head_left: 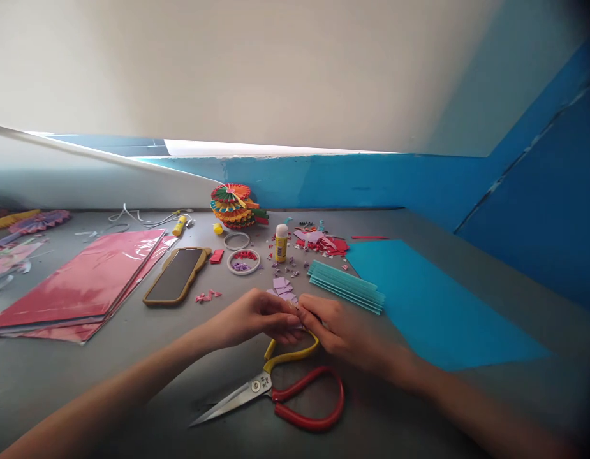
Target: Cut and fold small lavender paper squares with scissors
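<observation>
My left hand (256,317) and my right hand (335,327) meet at the middle of the grey table (132,370). Their fingertips pinch a small lilac paper piece (297,317) between them. Both hands are closed on it. Just behind the fingers lie several lilac paper squares (282,288). Under the hands rest scissors (280,386) with one yellow and one red handle, blades pointing to the lower left.
A stack of folded teal strips (345,287) lies on a blue sheet (433,306) at right. A glue stick (281,243), a tape ring (243,261), a phone (176,275), pink sheets (84,280) and stacked paper fans (233,205) lie further back.
</observation>
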The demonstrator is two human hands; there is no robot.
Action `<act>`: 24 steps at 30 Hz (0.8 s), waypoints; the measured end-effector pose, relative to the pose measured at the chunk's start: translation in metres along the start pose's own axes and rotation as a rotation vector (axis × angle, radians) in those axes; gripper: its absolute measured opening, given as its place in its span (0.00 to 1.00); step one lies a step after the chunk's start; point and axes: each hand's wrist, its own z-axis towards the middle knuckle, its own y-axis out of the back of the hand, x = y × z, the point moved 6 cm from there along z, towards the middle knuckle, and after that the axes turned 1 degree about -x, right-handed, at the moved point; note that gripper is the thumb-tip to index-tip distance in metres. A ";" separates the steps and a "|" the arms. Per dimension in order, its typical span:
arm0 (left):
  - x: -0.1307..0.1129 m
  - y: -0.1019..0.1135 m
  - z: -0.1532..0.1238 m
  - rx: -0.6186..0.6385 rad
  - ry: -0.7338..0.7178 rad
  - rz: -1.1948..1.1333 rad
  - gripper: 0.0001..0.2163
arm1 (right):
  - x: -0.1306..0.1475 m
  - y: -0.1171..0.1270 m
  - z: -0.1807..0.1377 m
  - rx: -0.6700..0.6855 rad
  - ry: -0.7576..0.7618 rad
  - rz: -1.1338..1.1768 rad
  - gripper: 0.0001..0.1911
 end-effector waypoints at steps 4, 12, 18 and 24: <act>0.002 -0.001 0.000 0.008 0.007 -0.027 0.11 | -0.002 -0.002 0.000 0.026 0.017 0.025 0.13; 0.000 -0.002 0.000 0.019 -0.011 -0.034 0.11 | 0.001 0.000 0.000 0.044 0.026 0.048 0.14; 0.001 -0.001 -0.001 -0.005 -0.009 -0.016 0.11 | 0.005 0.002 -0.001 0.032 0.023 0.043 0.14; 0.003 0.000 -0.002 -0.021 -0.013 -0.005 0.12 | 0.014 0.007 -0.003 -0.014 0.031 0.027 0.13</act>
